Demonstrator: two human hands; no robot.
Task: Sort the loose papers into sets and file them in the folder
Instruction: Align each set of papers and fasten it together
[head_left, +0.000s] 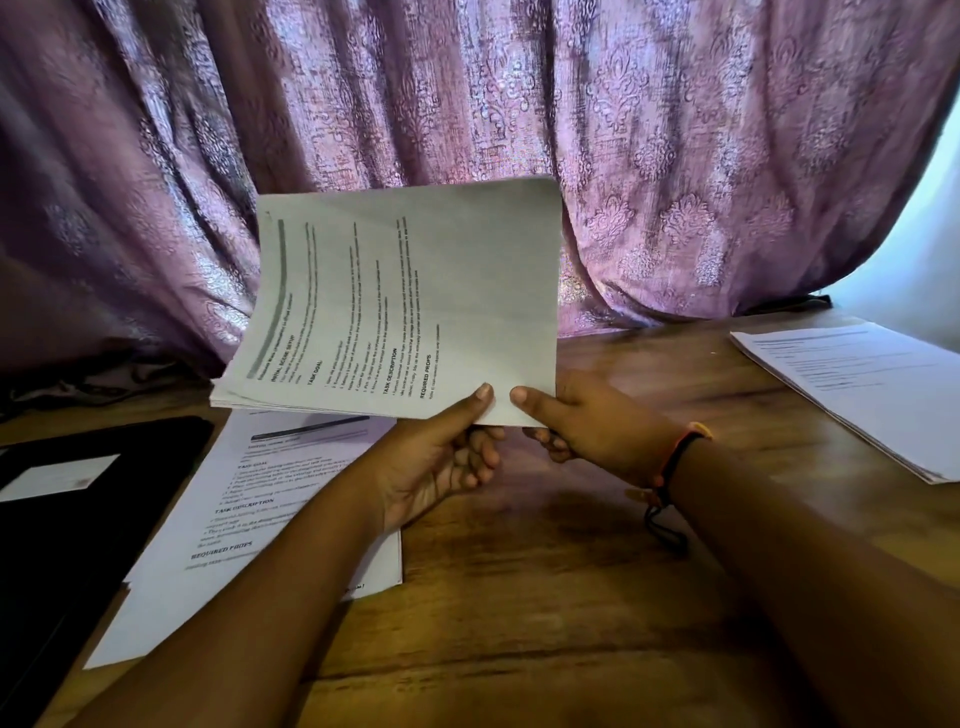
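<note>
Backdrop: a mauve patterned curtain hangs in heavy folds across the whole back of the room, right behind the held sheaf.
Surface: a brown wooden table spreads beneath the held sheaf and out to either side of it.
Held sheaf: several printed pages together, lifted clear of the table and tipped up towards the person. The print runs sideways, with the headings TASK GOAL, TASK DESCRIPTION and REQUIRED PROPS readable. The far edge curls back a little, and the layered page edges show at the near left corner.
Left hand: grips the near edge of the held sheaf, thumb pressed on top and fingers curled underneath.
Right hand: pinches the same near edge at its right corner, just beside the left thumb. The thumb is on top and the fingers are tucked below.
Bracelet: a dark cord with an orange bit, on the right wrist, below and right of the held sheaf.
Loose sheets: printed pages flat on the table, below and left of the held sheaf, partly under the left forearm.
Folder: black and lying flat, further left of the held sheaf and touching the loose sheets, with a white label on its cover.
Right pile: more printed pages stacked on the table, well apart to the right of the held sheaf.
</note>
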